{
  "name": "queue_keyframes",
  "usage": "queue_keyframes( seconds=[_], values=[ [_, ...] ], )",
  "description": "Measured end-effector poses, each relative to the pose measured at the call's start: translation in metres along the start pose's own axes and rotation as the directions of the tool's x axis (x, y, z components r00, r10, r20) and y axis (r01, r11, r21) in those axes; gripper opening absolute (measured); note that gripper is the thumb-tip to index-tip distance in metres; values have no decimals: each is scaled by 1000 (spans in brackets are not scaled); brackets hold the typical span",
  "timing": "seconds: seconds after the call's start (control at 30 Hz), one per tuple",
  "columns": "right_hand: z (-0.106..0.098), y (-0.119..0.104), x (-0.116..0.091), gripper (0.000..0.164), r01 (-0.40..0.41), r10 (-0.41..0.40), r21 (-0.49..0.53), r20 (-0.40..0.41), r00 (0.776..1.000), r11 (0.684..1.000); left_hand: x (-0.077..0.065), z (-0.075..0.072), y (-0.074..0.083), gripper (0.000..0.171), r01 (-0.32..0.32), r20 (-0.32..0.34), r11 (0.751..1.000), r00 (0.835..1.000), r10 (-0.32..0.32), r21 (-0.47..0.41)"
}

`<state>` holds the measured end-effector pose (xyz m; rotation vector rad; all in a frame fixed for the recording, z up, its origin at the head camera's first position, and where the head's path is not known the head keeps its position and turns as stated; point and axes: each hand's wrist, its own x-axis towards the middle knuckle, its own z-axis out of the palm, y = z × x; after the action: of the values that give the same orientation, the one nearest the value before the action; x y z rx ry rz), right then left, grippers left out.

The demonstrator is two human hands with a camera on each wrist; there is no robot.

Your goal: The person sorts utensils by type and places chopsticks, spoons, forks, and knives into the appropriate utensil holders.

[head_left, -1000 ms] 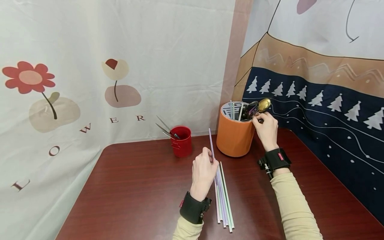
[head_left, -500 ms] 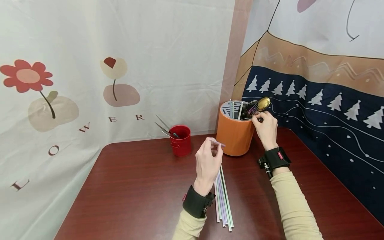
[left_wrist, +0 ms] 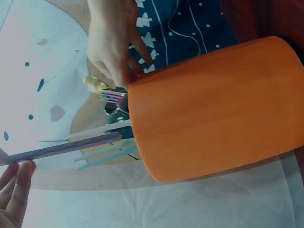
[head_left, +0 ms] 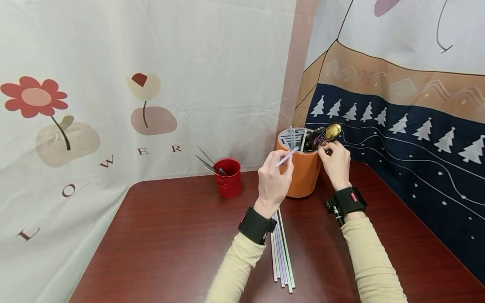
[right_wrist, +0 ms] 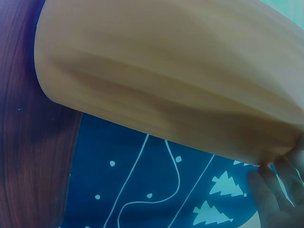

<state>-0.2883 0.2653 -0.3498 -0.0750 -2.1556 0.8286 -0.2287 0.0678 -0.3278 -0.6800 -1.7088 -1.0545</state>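
My left hand pinches a purple drinking straw by thumb and fingers. The straw slants up in front of the rim of an orange cylindrical utensil holder. In the left wrist view the straw points at the holder's mouth, and only the fingertips of that hand show. My right hand grips the holder's rim on its right side. Inside the holder stand several straws, a gold spoon, a purplish fork and dark utensils.
Several pale straws lie in a loose bundle on the reddish-brown table. To the left of the holder stands a red cup with thin metal utensils in it. Printed cloth hangs behind and at the right.
My left hand has lifted the purple straw away from the bundle and moved up and right to the orange holder, tilting the straw on the way. The right hand has stayed at the rim.
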Motion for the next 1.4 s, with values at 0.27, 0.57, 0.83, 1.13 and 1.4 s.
queue_keyframes(
  seconds=[0.27,0.57,0.83,1.13,1.4],
  values=[
    [-1,0,0,22,-5,5,4,4,1000,1000,8,19,-12,8,-9,59,997,998,4,79],
    [-1,0,1,22,-7,7,7,0,1000,1000,18,33,-19,11,39,143,989,988,-59,142],
    [-1,0,0,21,-12,12,8,3,1000,1000,20,39,-22,16,107,220,953,960,-173,283],
    [1,1,0,21,-8,8,0,-2,1000,1000,7,37,-28,25,180,343,902,881,-325,393],
    [2,2,0,21,5,-5,6,-7,1000,1000,-30,23,-37,21,220,416,894,824,-384,389]
  ],
)
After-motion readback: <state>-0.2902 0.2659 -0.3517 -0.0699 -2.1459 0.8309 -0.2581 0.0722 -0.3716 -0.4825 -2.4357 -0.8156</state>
